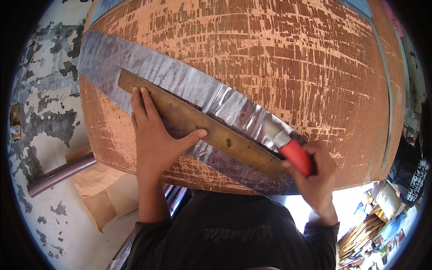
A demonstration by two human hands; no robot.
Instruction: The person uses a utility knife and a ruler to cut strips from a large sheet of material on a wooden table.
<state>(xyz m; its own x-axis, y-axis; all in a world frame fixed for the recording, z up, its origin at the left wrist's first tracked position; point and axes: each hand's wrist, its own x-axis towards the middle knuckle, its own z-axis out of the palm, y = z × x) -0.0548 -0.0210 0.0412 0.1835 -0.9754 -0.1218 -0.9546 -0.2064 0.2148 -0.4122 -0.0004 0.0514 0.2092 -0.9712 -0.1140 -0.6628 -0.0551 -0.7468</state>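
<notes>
A glossy grey translucent sheet (148, 63) lies diagonally across the worn brown board. On it rests a flat brass-coloured straightedge bar (211, 128), slanting from upper left to lower right. My left hand (155, 130) presses this bar down with its fingers spread: the fingertips are near the upper-left end, the thumb near the middle. In my right hand (315, 175) is a red-handled tool (294, 155) with a pale metal head. That head is blurred and sits over the sheet beside the bar's far edge, close to its lower-right end. I cannot make out its tip.
The large board (270, 54) has a scored, patchy surface. At left are a peeling wall (49, 99), a dark shiny roll (63, 173) and brown paper (108, 193). Stacked thin strips (362, 238) lie at lower right. Dark fabric (405, 166) hangs beside the board's right edge.
</notes>
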